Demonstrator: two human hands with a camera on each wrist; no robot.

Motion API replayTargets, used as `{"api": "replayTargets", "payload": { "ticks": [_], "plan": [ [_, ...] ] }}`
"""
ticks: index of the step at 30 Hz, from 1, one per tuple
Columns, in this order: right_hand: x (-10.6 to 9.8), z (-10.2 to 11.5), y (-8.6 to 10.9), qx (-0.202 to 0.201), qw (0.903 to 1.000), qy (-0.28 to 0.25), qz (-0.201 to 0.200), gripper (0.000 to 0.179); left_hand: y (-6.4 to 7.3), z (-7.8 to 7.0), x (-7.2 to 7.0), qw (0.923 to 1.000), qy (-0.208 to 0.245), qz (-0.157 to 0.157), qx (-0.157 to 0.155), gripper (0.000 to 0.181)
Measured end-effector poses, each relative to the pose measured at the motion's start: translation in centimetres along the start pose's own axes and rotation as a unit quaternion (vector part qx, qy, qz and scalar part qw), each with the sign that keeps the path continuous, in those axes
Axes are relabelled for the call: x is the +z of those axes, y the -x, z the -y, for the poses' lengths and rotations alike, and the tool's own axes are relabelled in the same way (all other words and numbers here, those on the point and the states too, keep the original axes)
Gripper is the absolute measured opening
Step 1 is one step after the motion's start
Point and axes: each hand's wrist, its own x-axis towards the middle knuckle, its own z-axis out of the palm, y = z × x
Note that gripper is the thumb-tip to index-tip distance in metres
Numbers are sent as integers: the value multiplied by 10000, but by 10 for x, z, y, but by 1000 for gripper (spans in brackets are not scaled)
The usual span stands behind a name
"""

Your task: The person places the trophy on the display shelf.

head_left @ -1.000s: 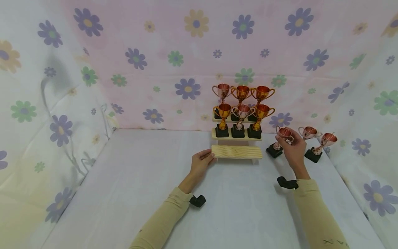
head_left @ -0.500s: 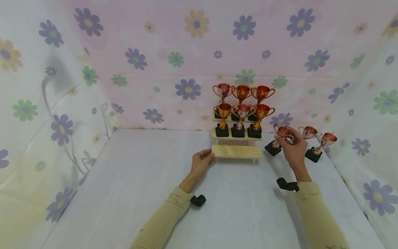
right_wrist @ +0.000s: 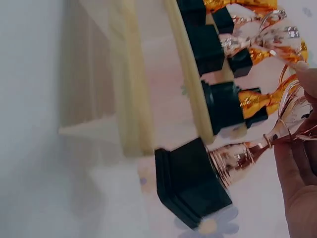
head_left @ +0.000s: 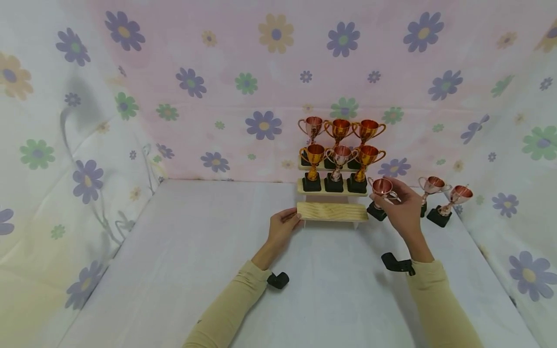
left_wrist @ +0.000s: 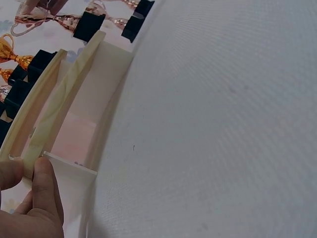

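My right hand (head_left: 403, 209) grips a rose-gold trophy cup (head_left: 382, 187) by its bowl. The trophy's black base (right_wrist: 190, 181) hangs tilted just past the right end of the lowest step in the right wrist view. With thumb and fingers, my left hand (head_left: 280, 229) pinches the left end of that bare wooden step (head_left: 332, 211), part of a three-step display stand. In the left wrist view, the thumb and fingers (left_wrist: 43, 186) close on the board's end above a clear support. Three trophies (head_left: 334, 182) fill the middle step, gold at both ends and rose-gold between.
The top step (head_left: 302, 167) bears three more trophies, one rose-gold and two gold. Right of my right hand, two rose-gold trophies (head_left: 460, 195) stand on the white tabletop (head_left: 209, 251). Flower-patterned cloth (head_left: 274, 82) hangs behind and at both sides.
My right hand has carried the rose-gold trophy left, up to the right end of the lowest step. The left hand keeps its hold on the step.
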Motion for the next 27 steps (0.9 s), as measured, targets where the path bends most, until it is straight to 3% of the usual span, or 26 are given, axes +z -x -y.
{"api": "replayTargets", "payload": {
  "ticks": [4, 10, 18, 27],
  "plan": [
    [7, 9, 1, -242, 9995, -168, 93, 53, 1, 0, 0, 10000, 37, 14, 28, 36],
    [28, 22, 4, -427, 9933, -689, 819, 55, 0, 2, -1, 9999, 118, 3, 67, 35],
    [63, 15, 1, -250, 9810, -1068, 1602, 53, 0, 2, 0, 9999, 141, -6, 96, 35],
    [89, 23, -2, -235, 9686, -1322, 2094, 52, 0, 2, 1, 9997, 226, -45, 34, 35]
  ]
}}
